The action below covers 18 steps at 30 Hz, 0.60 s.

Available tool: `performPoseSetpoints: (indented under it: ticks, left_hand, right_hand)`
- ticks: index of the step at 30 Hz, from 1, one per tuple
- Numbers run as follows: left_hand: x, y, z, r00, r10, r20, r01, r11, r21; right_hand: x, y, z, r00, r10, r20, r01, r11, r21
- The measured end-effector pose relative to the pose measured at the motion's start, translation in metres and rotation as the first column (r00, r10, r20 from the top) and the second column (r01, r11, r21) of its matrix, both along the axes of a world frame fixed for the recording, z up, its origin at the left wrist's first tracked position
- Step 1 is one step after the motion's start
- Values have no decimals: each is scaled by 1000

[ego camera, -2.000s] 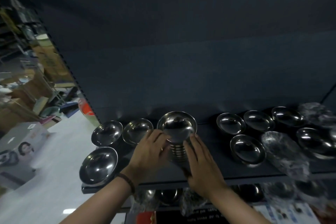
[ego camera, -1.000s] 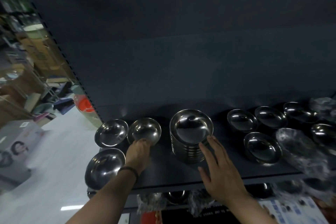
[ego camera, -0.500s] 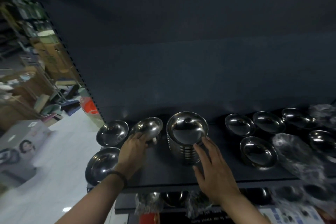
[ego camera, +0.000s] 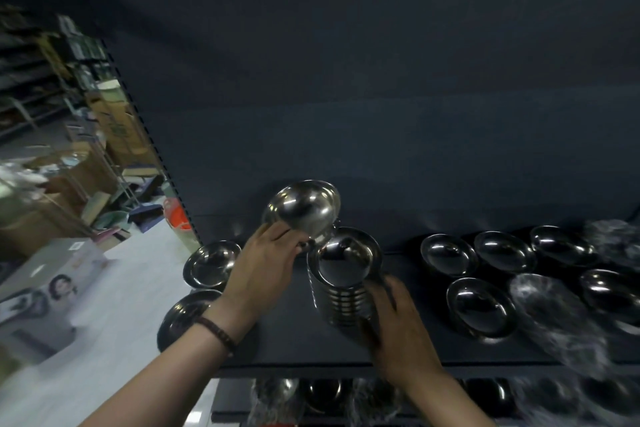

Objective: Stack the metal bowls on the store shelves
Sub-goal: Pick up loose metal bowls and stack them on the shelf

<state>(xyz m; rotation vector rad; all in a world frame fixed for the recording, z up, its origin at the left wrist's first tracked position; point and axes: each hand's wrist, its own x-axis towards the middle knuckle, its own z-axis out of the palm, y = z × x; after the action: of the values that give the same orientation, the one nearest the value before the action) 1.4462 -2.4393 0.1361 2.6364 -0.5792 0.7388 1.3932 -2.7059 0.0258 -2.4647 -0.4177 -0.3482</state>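
R hand, blurred, lies against side of bowl stack on shelf; its grip can't be told. L hand pinches rim of lifted bowl, tilted, just above-left of stack top.
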Motion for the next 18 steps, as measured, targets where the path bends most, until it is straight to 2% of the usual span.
performPoseSetpoints:
  ticks: [4, 12, 18]
  left_hand:
    - [-6, -27, -1, 997, -68, -23, 69, 997, 37]
    - [-5, -52, -29, 992, -37, -122, 54, 988, 143]
    - [-10, -55, -37, 987, -55, -150, 80, 983, 166]
  right_hand:
    - [2, -11, 5, 1000, -18, 11, 18, 999, 30]
    - [0, -18, 11, 997, -56, -46, 56, 998, 3]
    - [2, -10, 8, 998, 1, 64, 4, 997, -81]
